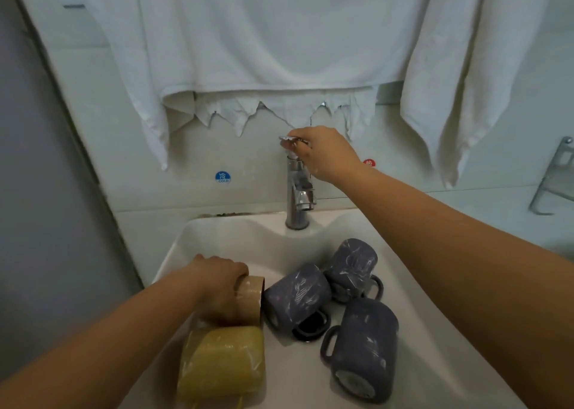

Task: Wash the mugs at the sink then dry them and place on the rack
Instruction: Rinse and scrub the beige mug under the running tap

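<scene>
Three blue-grey mugs streaked with white lie in the white sink (217,238): one on its side at the middle (295,293), one behind it (352,266), one upside down at the front right (366,346). My left hand (217,287) grips a tan mug (250,298) lying at the basin's left. A yellow mug (222,362) lies in front of it. My right hand (326,154) holds the lever on top of the chrome tap (298,197). No water runs from the spout.
White towels (279,36) hang on the wall above the tap, another (459,82) at the right. A blue cold sticker (222,177) and a red sticker (369,162) flank the tap. A metal wall rack (556,179) shows at the right edge. The drain (310,326) lies among the mugs.
</scene>
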